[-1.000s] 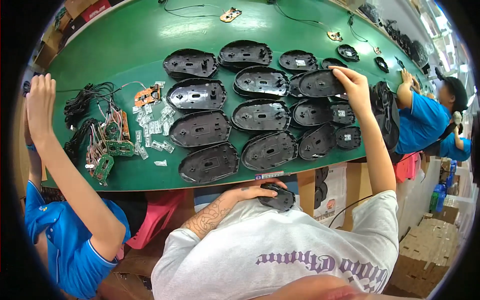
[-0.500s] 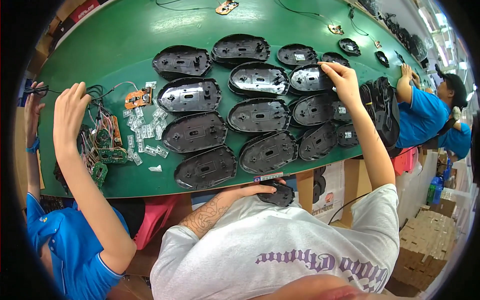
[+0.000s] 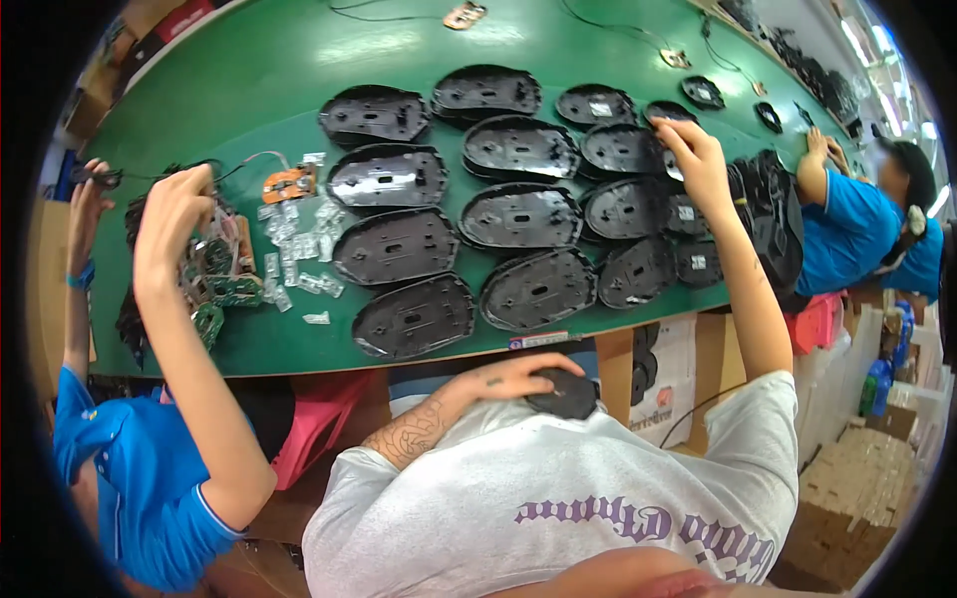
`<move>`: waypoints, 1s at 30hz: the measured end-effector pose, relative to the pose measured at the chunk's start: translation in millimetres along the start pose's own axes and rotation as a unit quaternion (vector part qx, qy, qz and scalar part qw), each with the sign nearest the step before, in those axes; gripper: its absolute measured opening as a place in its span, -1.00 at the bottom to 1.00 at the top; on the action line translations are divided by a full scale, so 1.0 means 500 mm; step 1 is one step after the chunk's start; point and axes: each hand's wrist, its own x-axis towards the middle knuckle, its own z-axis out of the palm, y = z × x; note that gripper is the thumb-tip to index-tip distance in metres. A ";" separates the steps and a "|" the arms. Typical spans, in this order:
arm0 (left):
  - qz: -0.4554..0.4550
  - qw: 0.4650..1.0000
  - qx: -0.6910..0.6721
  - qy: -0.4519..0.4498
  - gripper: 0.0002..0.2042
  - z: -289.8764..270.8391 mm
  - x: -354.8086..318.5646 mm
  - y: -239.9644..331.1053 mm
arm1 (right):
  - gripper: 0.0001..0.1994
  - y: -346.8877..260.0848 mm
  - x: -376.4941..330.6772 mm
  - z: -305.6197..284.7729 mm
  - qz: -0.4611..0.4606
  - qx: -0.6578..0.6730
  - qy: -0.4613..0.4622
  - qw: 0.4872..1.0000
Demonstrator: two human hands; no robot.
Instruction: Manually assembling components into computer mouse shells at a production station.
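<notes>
My left hand (image 3: 516, 378) rests low in front of my shirt, below the table edge, its fingers closed on a black mouse shell (image 3: 568, 397). Over the table, my right hand (image 3: 695, 154) reaches to the right side of the rows of shells. Its fingertips come together beside a black mouse shell (image 3: 620, 149) and a smaller-looking one (image 3: 670, 111) behind it. Whatever lies between those fingertips is too small or hidden to name. Several more open black shells (image 3: 396, 246) lie in rows, hollow side up.
Clear plastic pieces (image 3: 302, 239) and an orange circuit board (image 3: 289, 184) lie left of the shells. A co-worker's hand (image 3: 177, 224) is above green boards (image 3: 227, 289) with wires. Dark cables and parts (image 3: 773, 214) are heaped right of my forearm. Another person (image 3: 847, 214) works beyond.
My right hand has shifted slightly right, away from the near shell's rim. The shell in my left hand has turned, now showing a darker, smoother face. The left co-worker's near hand moved right.
</notes>
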 end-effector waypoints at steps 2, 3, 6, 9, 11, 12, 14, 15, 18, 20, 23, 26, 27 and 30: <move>0.006 0.998 0.066 -0.019 -0.60 0.029 -0.007 0.040 | -0.72 -0.015 -0.006 0.010 -0.022 0.033 -0.002 0.999; 0.011 0.995 0.098 -0.030 -0.59 0.045 -0.010 0.058 | -0.73 -0.041 -0.020 0.004 -0.073 0.023 0.030 0.997; 0.094 0.994 0.031 0.038 -0.57 0.087 -0.029 0.121 | -0.72 -0.166 -0.112 -0.014 -0.160 0.071 0.023 0.984; 0.153 0.982 -0.081 0.082 -0.53 0.116 -0.036 0.174 | -0.55 -0.294 -0.202 -0.076 -0.341 0.028 -0.324 0.882; 0.177 0.951 -0.230 0.104 -0.45 0.133 -0.039 0.198 | -0.49 -0.334 -0.245 -0.074 -0.334 0.025 -0.414 0.846; 0.179 0.950 -0.230 0.111 -0.45 0.137 -0.044 0.209 | -0.46 -0.336 -0.256 -0.074 -0.360 -0.026 -0.396 0.844; 0.222 0.952 -0.175 0.121 -0.42 0.128 -0.041 0.241 | -0.38 -0.341 -0.268 -0.082 -0.396 -0.138 -0.348 0.838; 0.243 0.951 -0.147 0.126 -0.41 0.127 -0.043 0.255 | -0.38 -0.347 -0.270 -0.081 -0.396 -0.140 -0.348 0.838; 0.237 0.945 -0.164 0.157 -0.40 0.130 -0.056 0.308 | -0.42 -0.370 -0.273 -0.080 -0.339 -0.168 -0.310 0.872; 0.233 0.942 -0.172 0.172 -0.40 0.131 -0.061 0.317 | -0.42 -0.374 -0.242 -0.090 -0.355 -0.158 -0.309 0.868; 0.347 0.886 -0.222 0.214 -0.41 0.150 -0.067 0.307 | -0.40 -0.360 -0.157 -0.095 -0.397 -0.097 -0.258 0.876; 0.288 0.953 0.089 0.032 -0.46 0.097 -0.069 0.226 | -0.31 -0.290 -0.051 -0.080 -0.295 -0.036 -0.106 0.949; 0.190 0.976 0.081 -0.066 -0.52 0.089 -0.063 0.214 | -0.27 -0.275 -0.009 -0.071 -0.260 0.023 -0.133 0.956; 0.074 0.986 0.069 -0.136 -0.60 0.068 -0.010 0.127 | -0.20 -0.170 0.103 -0.055 -0.231 -0.039 -0.159 0.959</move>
